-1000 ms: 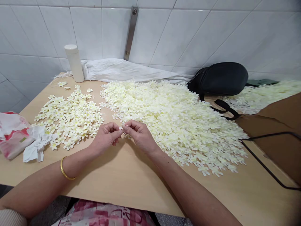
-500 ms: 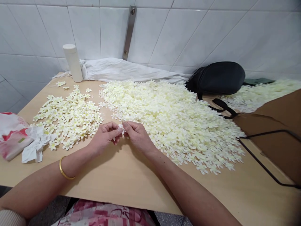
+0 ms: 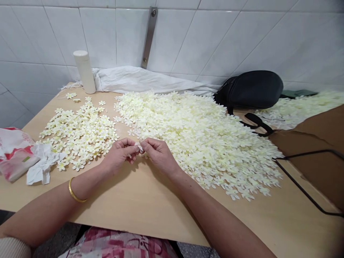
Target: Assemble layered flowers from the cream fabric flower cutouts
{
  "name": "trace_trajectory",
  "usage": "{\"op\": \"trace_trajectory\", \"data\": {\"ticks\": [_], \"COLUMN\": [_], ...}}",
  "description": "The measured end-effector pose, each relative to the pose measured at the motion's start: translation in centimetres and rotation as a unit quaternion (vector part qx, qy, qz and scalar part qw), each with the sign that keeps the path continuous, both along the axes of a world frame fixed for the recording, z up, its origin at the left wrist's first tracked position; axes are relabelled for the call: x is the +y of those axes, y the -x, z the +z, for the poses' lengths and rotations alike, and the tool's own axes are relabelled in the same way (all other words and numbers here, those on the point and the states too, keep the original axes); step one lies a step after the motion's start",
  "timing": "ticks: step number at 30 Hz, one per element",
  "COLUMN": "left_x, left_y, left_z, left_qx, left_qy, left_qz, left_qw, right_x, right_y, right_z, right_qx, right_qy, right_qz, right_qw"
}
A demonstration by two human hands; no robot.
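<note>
Between my two hands a small white artificial flower (image 3: pixel 139 147) is pinched, mostly covered by the fingertips. My left hand (image 3: pixel 121 150) is closed on its left side, thumb against fingers. From the right, my right hand (image 3: pixel 158 153) grips it with thumb and index finger. Beyond and to the right of the hands spreads a large heap of pale yellow-white artificial flowers (image 3: pixel 193 132). A smaller pile of flowers with yellower centres (image 3: pixel 80 132) lies to the left, just past my left hand.
The wooden table (image 3: pixel 139 200) meets a tiled wall. At the back stand a white bottle (image 3: pixel 86 73), a white cloth (image 3: pixel 139 79) and a black bag (image 3: pixel 252 89). Crumpled tissue (image 3: pixel 43 165) and a red-white plastic packet (image 3: pixel 16 154) lie left; brown cardboard (image 3: pixel 317 143) is at right.
My hands stay almost in the same place, with the fingertips shifting slightly around the flower. The whole view has moved a little.
</note>
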State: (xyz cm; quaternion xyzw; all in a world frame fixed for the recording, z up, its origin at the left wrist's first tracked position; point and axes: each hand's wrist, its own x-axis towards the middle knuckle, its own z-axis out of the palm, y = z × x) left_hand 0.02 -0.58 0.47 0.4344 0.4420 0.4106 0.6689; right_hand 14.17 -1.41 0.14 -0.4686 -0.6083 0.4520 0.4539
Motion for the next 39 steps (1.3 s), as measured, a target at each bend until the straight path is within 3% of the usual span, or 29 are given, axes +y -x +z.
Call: {"op": "trace_trajectory", "data": {"ticks": [4,10,14,19,26,32,36,39], "left_x": [0.1,0.4,0.4,0.3,0.5,0.6,0.7,0.8], "left_y": [0.1,0.3,0.4,0.4,0.4,0.4,0.3,0.4], "left_z": [0.1,0.3,0.3,0.3,-0.3,-0.2,-0.2,-0.3], "left_qx": [-0.005,-0.055,-0.07,-0.062,-0.041,-0.009,0.01,0.011], "left_qy": [-0.003,0.036,0.049,0.041,0.033,0.032,0.028,0.028], "left_qz": [0.014,0.019,0.005,-0.01,0.0,0.022,0.023,0.023], "left_qw": [1.0,0.998,0.996,0.997,0.999,0.999,0.999,0.999], "right_x": [0.0,0.0,0.1,-0.1,-0.1,1.4,2.1,2.3], "right_y": [-0.2,-0.6,-0.4,-0.3,-0.8,-3.3,-5.1,-5.4], "right_z": [0.0,-0.4,-1.0,-0.9,0.3,1.1,1.0,0.3], "right_qx": [-0.014,-0.129,-0.184,-0.174,-0.06,-0.028,-0.151,-0.334], "right_qy": [-0.058,-0.238,-0.268,-0.242,-0.086,-0.075,-0.156,-0.235], "right_qz": [-0.04,-0.054,-0.053,-0.061,-0.072,-0.132,-0.195,-0.198], "right_qw": [0.997,0.961,0.944,0.952,0.992,0.988,0.957,0.891]}}
